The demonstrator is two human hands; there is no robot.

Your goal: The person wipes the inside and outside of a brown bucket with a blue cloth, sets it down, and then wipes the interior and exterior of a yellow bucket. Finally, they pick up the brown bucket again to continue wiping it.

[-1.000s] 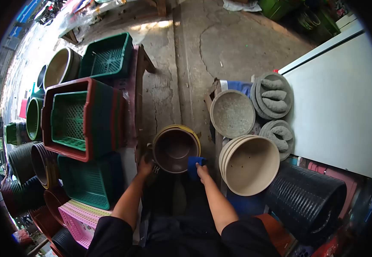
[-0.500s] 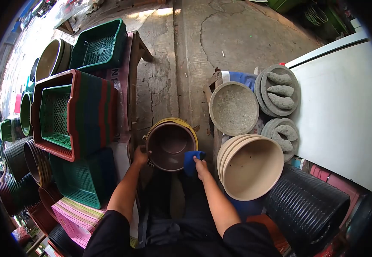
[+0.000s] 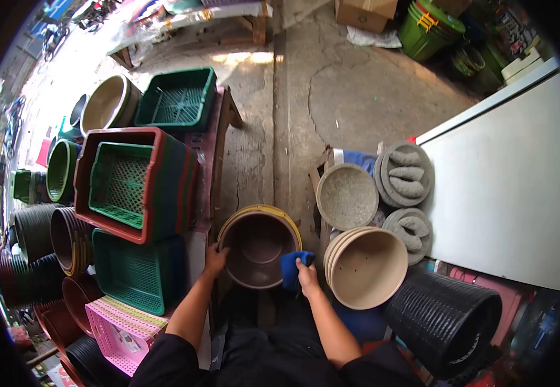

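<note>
A dark brown plastic bucket (image 3: 260, 245) is tilted with its mouth towards me, in front of my legs. Along its upper edge shows a yellow rim (image 3: 273, 210). My left hand (image 3: 215, 259) grips the bucket's left edge, fingers curled over the rim. At the right edge, my right hand (image 3: 307, 277) is closed around a bunched blue cloth (image 3: 291, 268), which overlaps the rim.
Stacked plastic baskets (image 3: 170, 180) and buckets crowd the left side. On the right are cream basins (image 3: 367, 267), a stone mortar (image 3: 348, 197), stone pestles (image 3: 406, 173), black ribbed baskets (image 3: 444, 316) and a white cabinet (image 3: 506, 180). Cracked concrete floor (image 3: 325, 84) lies ahead.
The view has tilted upward, so everything sits lower in the picture and more shows at the far end. Both hands keep their holds; the cloth stays by the bucket's right rim.
</note>
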